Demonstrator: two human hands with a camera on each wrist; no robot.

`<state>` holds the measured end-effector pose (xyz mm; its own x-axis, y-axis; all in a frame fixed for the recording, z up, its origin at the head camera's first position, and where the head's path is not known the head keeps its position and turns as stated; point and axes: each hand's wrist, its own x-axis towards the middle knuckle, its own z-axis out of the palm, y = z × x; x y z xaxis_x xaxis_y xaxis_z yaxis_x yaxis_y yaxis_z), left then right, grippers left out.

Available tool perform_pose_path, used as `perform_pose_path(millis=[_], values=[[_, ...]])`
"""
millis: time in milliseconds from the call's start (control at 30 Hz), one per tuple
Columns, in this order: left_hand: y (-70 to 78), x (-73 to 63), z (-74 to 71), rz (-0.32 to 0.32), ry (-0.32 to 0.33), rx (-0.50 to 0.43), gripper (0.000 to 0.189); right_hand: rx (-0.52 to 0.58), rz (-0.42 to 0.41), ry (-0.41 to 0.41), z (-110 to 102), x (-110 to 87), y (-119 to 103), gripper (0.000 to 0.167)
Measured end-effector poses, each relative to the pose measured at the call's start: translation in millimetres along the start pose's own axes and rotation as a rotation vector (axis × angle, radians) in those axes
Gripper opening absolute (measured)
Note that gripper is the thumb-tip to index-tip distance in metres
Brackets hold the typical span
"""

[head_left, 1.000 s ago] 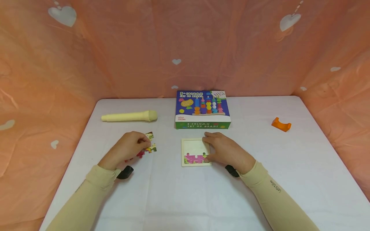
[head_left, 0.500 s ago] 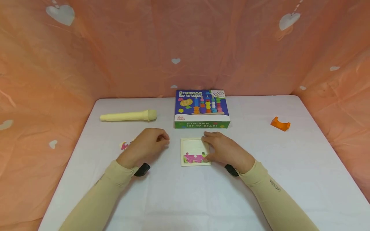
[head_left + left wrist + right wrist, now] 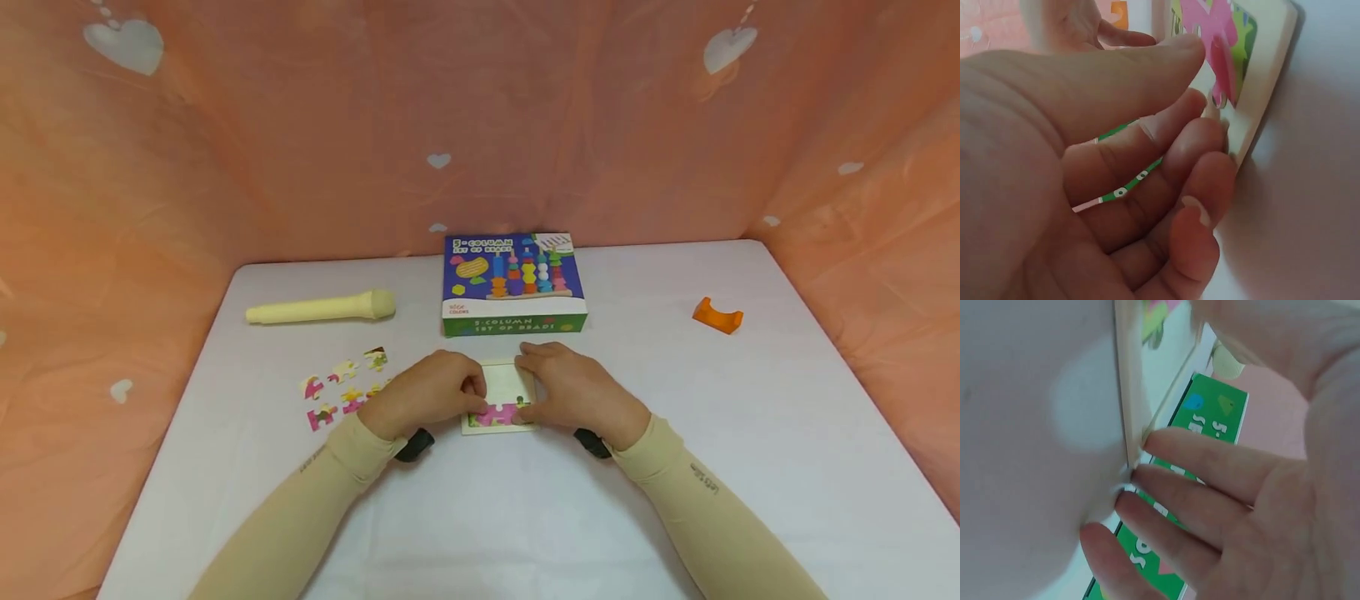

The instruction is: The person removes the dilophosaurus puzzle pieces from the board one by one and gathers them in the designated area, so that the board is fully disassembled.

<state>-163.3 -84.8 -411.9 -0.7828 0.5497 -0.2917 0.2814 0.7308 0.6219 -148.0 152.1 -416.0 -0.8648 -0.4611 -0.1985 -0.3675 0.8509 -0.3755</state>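
The puzzle tray point(image 3: 491, 431) lies flat on the white table point(image 3: 585, 542), between the hands and in front of the bead-set box point(image 3: 513, 287). A row of pink and green puzzle pieces point(image 3: 497, 415) sits along its near side; the base beyond them is bare.

The left hand point(image 3: 431, 392) is at the tray's left side, fingers curled. In the left wrist view its thumb tip is just beside a tilted pink piece point(image 3: 1225, 75); whether it is pinched cannot be told. The right hand point(image 3: 581, 392) spans the tray's right side, fingers spread and nearly straight, fingertips touching the far right corner.

Loose pieces point(image 3: 343, 372) lie left of the left hand. Behind them is a pale yellow toy microphone point(image 3: 321, 309). An orange block point(image 3: 718, 317) stands well apart, at the right. An orange cloth point(image 3: 337, 125) with pale hearts hangs behind.
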Motion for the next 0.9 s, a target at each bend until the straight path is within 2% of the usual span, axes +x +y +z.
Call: perform_pose_path(millis=[200,433,900], values=[[-0.4,2.2,0.8,-0.020,0.004,0.028,0.014,-0.031,0.023,0.058,4.8,2.0,-4.7,0.077],[-0.3,-1.2,2.7,-0.055,0.011,-0.008,0.016,-0.053,0.035,0.088,10.1,3.0,-7.4,0.077],[-0.6,-1.8,5.2,-0.050,0.027,0.019,0.019,-0.044,0.054,0.096,11.7,4.8,-8.5,0.076]])
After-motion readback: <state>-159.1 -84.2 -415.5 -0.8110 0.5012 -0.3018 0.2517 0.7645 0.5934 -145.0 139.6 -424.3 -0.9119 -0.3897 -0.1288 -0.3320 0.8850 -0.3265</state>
